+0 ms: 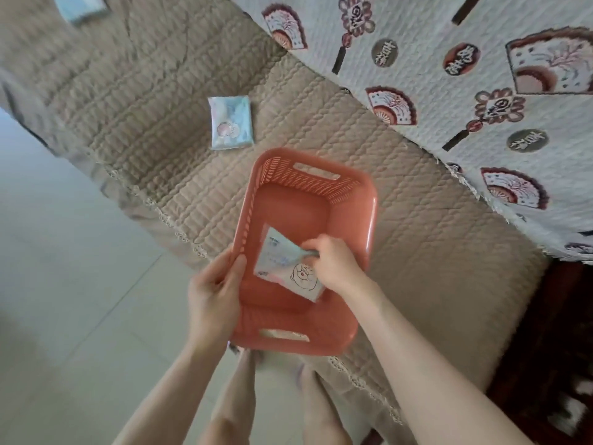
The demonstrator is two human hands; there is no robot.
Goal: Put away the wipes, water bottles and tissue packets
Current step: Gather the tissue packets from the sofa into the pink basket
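Far left: pale tiled floor. Top left corner, on the beige cover: one blurred light-blue thing, cut off by the frame; cannot tell if it is a packet.

Left hand: grips the basket's left rim near its near corner, thumb over the rim on the inside, fingers curled round the outside. Forearm comes up from the bottom of the frame.

Loose packet: one, pale blue and white, pink cartoon figure on the front. It lies flat on the cover, beyond the basket and apart from it. No text legible.

Basket: one, salmon plastic, slotted walls, a handle slot at each short end. It sits over the cover's front edge, near end sticking out past the lace trim. Cannot tell if it rests on the cover or is held up.

Held packet: one, inside the basket at the near end, tilted. White with small blue print, too blurred to read, and a line-drawn cartoon face.

Right hand: reaches into the basket from the right, fingers curled, pinching the held packet by its right edge. Forearm runs to the lower right.

Count: two clear packets, one basket, two hands.

Right: white quilt over the cover, printed with fans, knot charms and round medallions bearing characters, upside down and not legible. Bottom right: dark wood, blurred.
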